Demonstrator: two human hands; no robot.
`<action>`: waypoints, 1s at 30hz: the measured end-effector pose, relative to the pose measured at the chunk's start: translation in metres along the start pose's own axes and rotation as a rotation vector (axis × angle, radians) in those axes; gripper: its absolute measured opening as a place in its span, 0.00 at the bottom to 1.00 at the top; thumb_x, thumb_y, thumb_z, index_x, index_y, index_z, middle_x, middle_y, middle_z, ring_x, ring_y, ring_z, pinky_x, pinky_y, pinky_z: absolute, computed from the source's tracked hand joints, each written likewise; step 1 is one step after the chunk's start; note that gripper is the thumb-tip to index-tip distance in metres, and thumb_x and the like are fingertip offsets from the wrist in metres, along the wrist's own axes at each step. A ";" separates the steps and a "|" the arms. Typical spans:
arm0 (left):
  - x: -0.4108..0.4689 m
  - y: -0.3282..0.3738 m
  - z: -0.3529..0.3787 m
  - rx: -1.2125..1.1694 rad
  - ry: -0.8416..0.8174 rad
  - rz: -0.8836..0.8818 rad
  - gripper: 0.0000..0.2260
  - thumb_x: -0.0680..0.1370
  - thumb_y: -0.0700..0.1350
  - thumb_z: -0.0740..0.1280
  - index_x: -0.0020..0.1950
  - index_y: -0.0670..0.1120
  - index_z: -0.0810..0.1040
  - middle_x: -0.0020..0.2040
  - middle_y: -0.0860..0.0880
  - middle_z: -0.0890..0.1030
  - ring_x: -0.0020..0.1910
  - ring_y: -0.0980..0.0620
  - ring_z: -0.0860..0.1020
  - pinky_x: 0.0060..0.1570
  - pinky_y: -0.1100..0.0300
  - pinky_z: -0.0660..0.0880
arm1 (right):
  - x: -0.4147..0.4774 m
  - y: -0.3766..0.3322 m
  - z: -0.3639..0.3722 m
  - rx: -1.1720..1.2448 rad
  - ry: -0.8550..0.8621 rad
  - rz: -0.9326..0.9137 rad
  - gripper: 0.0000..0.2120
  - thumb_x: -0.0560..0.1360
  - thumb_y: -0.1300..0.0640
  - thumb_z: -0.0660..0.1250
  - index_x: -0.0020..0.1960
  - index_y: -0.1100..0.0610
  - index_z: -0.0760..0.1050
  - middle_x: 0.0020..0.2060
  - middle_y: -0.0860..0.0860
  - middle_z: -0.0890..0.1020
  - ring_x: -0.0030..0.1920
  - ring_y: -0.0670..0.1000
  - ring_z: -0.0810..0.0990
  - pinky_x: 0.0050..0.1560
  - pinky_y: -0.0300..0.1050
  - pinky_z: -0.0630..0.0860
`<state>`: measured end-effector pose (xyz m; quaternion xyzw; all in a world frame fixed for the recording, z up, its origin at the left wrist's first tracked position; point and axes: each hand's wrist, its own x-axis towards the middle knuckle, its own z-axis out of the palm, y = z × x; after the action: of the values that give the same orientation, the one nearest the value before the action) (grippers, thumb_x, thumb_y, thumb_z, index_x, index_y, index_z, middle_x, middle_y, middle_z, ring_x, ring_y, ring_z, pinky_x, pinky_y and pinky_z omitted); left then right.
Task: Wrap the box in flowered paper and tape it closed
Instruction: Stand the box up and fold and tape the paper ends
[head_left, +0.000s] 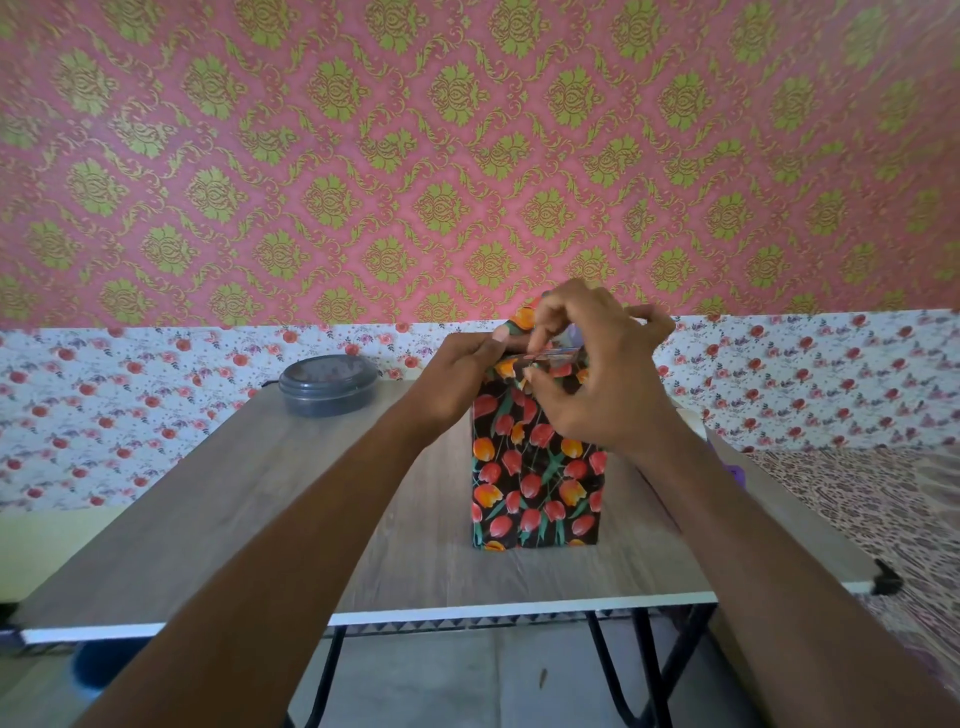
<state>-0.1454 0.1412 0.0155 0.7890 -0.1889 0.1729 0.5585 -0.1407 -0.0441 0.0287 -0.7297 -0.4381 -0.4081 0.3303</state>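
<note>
Flowered-paper box (537, 467) upright mid-table (208, 493); hands close together at its 12 o'clock end, left hand (462, 374) gripping 9 o'clock top corner, right hand (602, 389) pinching top fold

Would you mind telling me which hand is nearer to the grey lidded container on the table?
Left. The left hand holds the top of the wrapped box, nearest the container; the right hand pinches the paper farther right.
</note>
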 end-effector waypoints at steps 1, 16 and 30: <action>0.000 0.000 0.000 -0.012 0.007 -0.018 0.20 0.87 0.50 0.54 0.60 0.45 0.84 0.56 0.50 0.85 0.57 0.57 0.82 0.52 0.68 0.74 | 0.002 0.001 -0.001 -0.086 -0.041 -0.022 0.14 0.67 0.52 0.72 0.51 0.47 0.74 0.44 0.39 0.78 0.54 0.46 0.75 0.57 0.69 0.68; 0.002 -0.005 -0.004 0.045 -0.010 -0.003 0.21 0.87 0.53 0.53 0.61 0.48 0.84 0.58 0.53 0.85 0.61 0.56 0.79 0.61 0.59 0.70 | 0.006 0.012 -0.002 0.259 -0.025 -0.048 0.05 0.67 0.69 0.79 0.39 0.62 0.86 0.42 0.49 0.84 0.47 0.45 0.80 0.53 0.54 0.76; 0.005 -0.003 -0.002 0.006 -0.011 0.033 0.12 0.84 0.45 0.63 0.64 0.45 0.82 0.57 0.50 0.85 0.57 0.55 0.82 0.53 0.66 0.77 | -0.001 0.020 -0.011 0.060 -0.003 0.030 0.12 0.67 0.67 0.76 0.49 0.56 0.84 0.46 0.46 0.84 0.51 0.52 0.80 0.59 0.47 0.74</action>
<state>-0.1401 0.1439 0.0162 0.7883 -0.2044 0.1782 0.5523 -0.1263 -0.0615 0.0307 -0.7266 -0.4397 -0.3886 0.3575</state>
